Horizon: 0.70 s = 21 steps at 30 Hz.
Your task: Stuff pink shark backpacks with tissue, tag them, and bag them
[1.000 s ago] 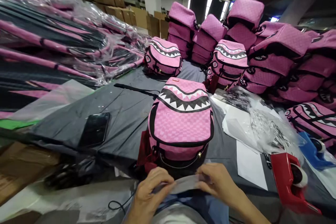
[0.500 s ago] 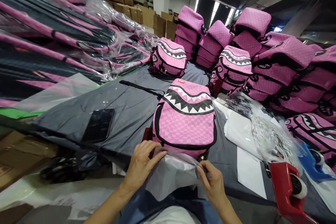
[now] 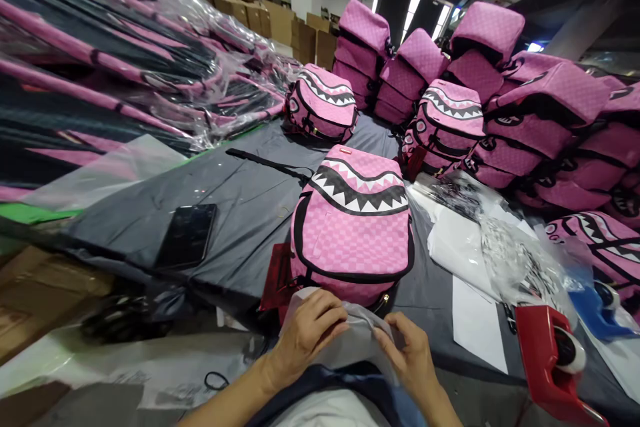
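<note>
With the left hand (image 3: pixel 313 330), pinches translucent plastic (image 3: pixel 357 343) between the thumb and bunched, curled fingers. With the right hand (image 3: pixel 407 350), pinches the same plastic between thumb and index finger, near the right end of the upper edge. Holds the plastic creased between both hands, close to the body and just before the near end of a pink backpack (image 3: pixel 355 247). Cannot tell touching from slightly apart between plastic and backpack. Faces the backpack lying on the grey surface (image 3: pixel 245 213), toothed band upward, with a black strap (image 3: pixel 265 162) running out to the left and a red flap (image 3: pixel 276 277) at the near left side. To the left, well apart from both hands, has a black phone (image 3: pixel 187 235) lying flat on the surface. To the right, has white paper (image 3: pixel 477 327), then a red dispenser (image 3: pixel 540 350) at the near edge and a blue dispenser (image 3: pixel 597 315) just behind. Farther back, faces a second backpack (image 3: pixel 325 105) and a third backpack (image 3: pixel 447 120), well apart, before tall stacks of pink bags (image 3: pixel 525 140). At far left, has a film-wrapped pile (image 3: pixel 115 60).
</note>
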### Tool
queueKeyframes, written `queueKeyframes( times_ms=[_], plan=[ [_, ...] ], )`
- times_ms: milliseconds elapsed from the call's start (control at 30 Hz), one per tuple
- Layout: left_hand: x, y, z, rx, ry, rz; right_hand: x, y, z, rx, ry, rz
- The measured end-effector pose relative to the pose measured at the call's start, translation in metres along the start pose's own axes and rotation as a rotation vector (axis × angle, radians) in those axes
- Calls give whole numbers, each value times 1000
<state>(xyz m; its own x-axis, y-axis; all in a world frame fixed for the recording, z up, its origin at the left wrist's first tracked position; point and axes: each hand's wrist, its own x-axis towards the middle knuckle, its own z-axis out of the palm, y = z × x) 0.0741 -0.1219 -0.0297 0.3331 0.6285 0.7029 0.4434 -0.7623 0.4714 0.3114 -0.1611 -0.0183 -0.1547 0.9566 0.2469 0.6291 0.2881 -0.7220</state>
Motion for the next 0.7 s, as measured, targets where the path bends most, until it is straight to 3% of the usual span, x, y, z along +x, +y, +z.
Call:
queueKeyframes(
  times_ms=[167, 267, 367, 500, 567, 700],
  plan=[
    [-8, -12, 3, -57, 23, 73, -3, 21, -23, 324, 1, 352],
    [-8, -10, 0, -54, 34, 105, 7, 25, -17, 459, 138, 395],
    [-9, -10, -3, -53, 32, 122, 26, 28, 2, 419, 264, 304],
    [-11, -12, -6, -31, -43, 130, 48, 36, 17, 207, 314, 90],
    [-13, -12, -6, -23, -96, 105, 47, 38, 16, 102, 373, 33],
    [-16, -9, -5, -2, -110, 38, 25, 29, 11, -224, 647, -133]
  ],
)
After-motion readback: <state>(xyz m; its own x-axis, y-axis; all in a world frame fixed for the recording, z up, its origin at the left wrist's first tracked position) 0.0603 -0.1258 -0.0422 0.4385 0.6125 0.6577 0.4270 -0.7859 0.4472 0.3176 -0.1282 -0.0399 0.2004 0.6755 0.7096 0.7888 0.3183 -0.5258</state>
